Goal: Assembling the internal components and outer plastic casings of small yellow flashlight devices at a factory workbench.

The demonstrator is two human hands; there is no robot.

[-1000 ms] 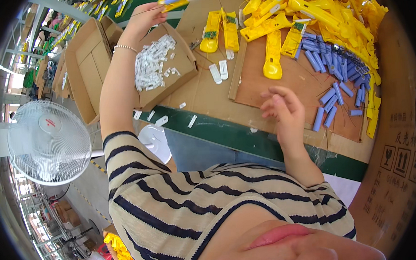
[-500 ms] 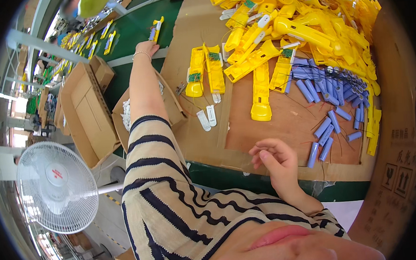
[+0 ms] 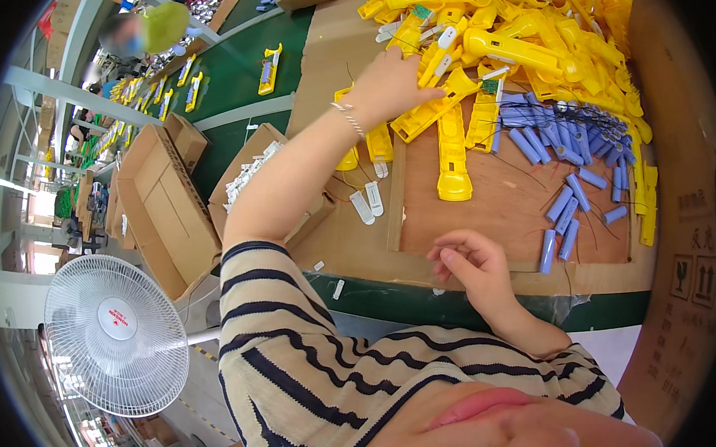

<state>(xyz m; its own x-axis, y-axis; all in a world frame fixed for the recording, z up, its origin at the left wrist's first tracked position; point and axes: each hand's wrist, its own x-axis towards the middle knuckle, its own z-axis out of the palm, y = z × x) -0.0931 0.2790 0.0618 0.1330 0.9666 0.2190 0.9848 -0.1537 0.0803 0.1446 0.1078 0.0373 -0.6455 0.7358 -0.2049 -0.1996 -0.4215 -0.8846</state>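
Observation:
My left hand [image 3: 387,86] reaches over several yellow plastic casings at the near side of the heap, its thumb spread apart from the fingers. Its fingertips lie against a yellow casing [image 3: 407,40] with a green circuit board; whether they press on it is hidden. Partly under my left wrist lies another yellow casing [image 3: 380,144]. My right hand [image 3: 475,267] hovers near the table's front edge, fingers loosely bent and apart, holding nothing. Close to it are loose blue cylindrical cells [image 3: 547,251] with thin wires, and one yellow casing [image 3: 452,158] lying lengthwise.
A tall heap of yellow casings [image 3: 527,49] fills the back right, beside a cardboard wall [image 3: 686,230]. Left of the table stand a box of small white parts [image 3: 250,168] and an open carton [image 3: 167,209]. Yellow units [image 3: 269,70] lie on the green belt [image 3: 240,56]; a fan [image 3: 117,333] stands left.
My left hand has left the yellow unit on the green belt and swung right to the casings by the heap. My right hand has barely moved. The view has shifted slightly.

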